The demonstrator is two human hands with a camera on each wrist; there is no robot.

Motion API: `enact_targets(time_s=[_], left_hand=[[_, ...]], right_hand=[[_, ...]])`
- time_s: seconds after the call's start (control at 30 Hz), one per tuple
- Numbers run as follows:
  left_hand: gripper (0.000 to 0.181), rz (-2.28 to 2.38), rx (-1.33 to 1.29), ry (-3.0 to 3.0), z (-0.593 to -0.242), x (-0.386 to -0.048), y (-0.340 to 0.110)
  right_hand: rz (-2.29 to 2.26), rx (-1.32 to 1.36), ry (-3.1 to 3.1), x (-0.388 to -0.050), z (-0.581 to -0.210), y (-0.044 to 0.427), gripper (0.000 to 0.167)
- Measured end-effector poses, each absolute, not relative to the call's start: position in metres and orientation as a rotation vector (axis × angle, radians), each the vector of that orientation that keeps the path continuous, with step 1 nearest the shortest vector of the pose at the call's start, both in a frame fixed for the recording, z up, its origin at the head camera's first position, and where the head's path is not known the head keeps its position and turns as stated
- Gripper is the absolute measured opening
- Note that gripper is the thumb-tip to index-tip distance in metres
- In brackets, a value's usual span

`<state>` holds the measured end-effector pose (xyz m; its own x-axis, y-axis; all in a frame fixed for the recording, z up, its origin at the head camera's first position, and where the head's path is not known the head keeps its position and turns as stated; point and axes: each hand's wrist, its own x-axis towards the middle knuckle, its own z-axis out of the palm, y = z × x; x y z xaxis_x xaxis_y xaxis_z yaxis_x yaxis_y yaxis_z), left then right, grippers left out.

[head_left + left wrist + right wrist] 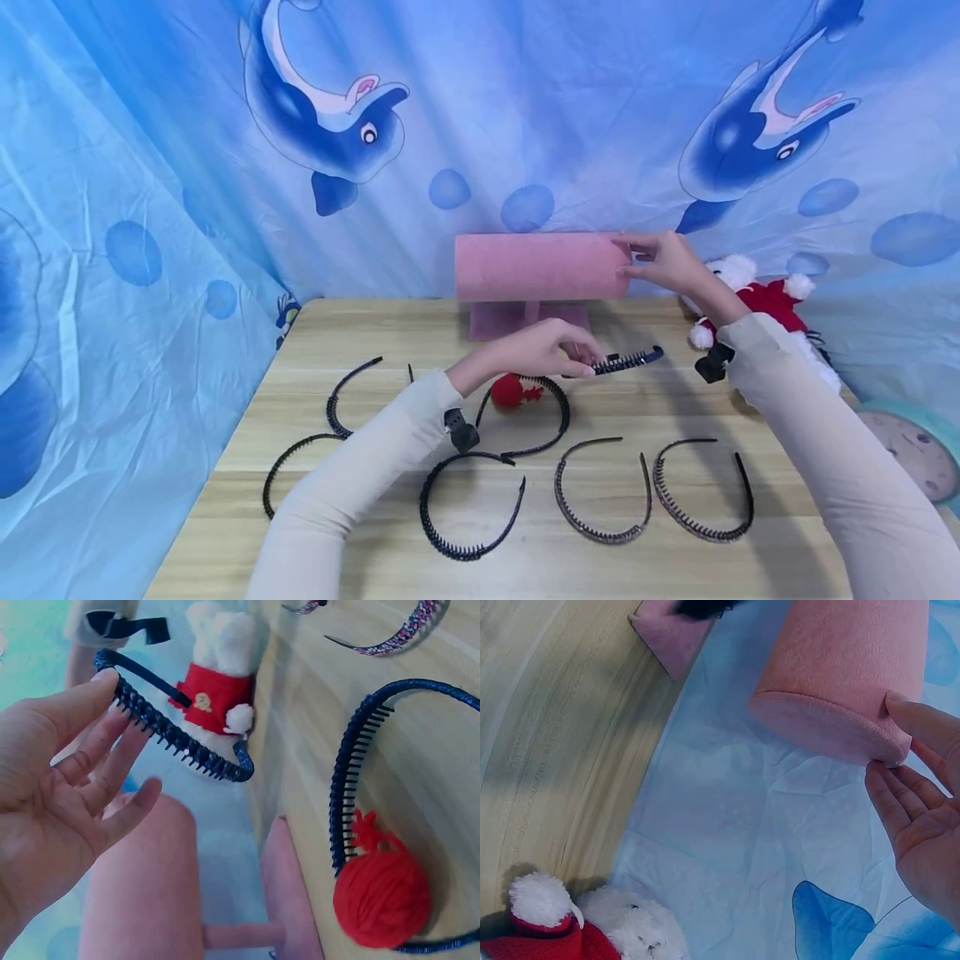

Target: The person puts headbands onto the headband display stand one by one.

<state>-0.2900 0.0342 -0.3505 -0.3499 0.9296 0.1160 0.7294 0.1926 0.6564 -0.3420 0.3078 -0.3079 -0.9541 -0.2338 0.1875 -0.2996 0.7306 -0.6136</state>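
My left hand (546,348) pinches a dark toothed headband (630,361) between thumb and fingers, in front of the pink padded roll (536,267). In the left wrist view the headband (176,739) hangs from the thumb and fingertips of the hand (67,772), its teeth pointing down. My right hand (663,265) touches the right end of the roll. The right wrist view shows that hand (930,802) with its thumb on the side of the roll (840,682) and its fingertips at the end's edge.
Several headbands (600,533) lie on the wooden table (360,325). A red yarn ball (507,391) sits within one of them. At the right edge stand a white plush toy in red (776,307) and a round clock (911,450). A dolphin-printed curtain (525,100) hangs behind.
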Motion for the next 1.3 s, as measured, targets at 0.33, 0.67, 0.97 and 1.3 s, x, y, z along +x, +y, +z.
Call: enact_targets(time_s=[0.33,0.67,0.97,1.3], left_hand=[[0.025,1.101,1.457,2.203,-0.329,-0.296,-0.008],[0.020,1.193,1.325,2.261,-0.312,-0.303,-0.054],[0.023,1.198,1.045,2.253,-0.291,-0.301,-0.106],[0.027,1.164,0.905,2.323,-0.295,-0.301,-0.150]], right_hand=[[1.051,0.424,-2.845,-0.342,-0.305,0.307,0.058],[1.045,0.413,-2.855,-0.340,-0.309,0.306,0.058],[1.065,0.430,-2.842,-0.342,-0.307,0.305,0.056],[1.039,0.427,-2.844,-0.340,-0.307,0.306,0.057]])
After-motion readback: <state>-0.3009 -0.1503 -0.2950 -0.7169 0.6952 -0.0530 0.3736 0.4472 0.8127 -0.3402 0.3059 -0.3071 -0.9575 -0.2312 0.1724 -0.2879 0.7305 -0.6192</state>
